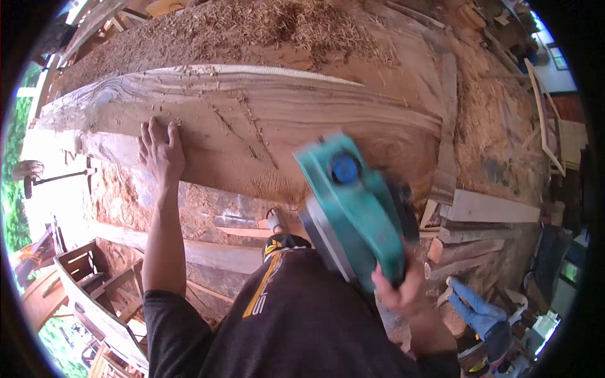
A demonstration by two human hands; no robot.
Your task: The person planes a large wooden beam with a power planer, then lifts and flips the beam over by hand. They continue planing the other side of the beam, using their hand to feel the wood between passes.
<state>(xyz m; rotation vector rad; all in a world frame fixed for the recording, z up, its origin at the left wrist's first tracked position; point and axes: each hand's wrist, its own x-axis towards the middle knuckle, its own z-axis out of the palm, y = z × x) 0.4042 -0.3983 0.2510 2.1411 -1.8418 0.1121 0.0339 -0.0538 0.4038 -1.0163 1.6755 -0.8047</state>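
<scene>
A wide wooden plank (pixel 302 110) with dark grain lies across the view, with shavings scattered on its face. My left hand (pixel 162 148) rests on the plank's near edge at the left, fingers spread and holding nothing. At the right, my right hand (pixel 403 283) is wrapped round the rear handle of a green power planer (pixel 353 208). The planer has a blue round knob and looks blurred by motion. It hangs over the plank's near edge; whether it touches the wood cannot be made out.
Wood shavings (pixel 271 28) are heaped beyond the plank. Several offcuts (pixel 469 252) lie at the right. Another person (pixel 482 312) in blue trousers is at the lower right. A wooden frame (pixel 101 309) stands lower left. My foot (pixel 275 222) shows below the plank.
</scene>
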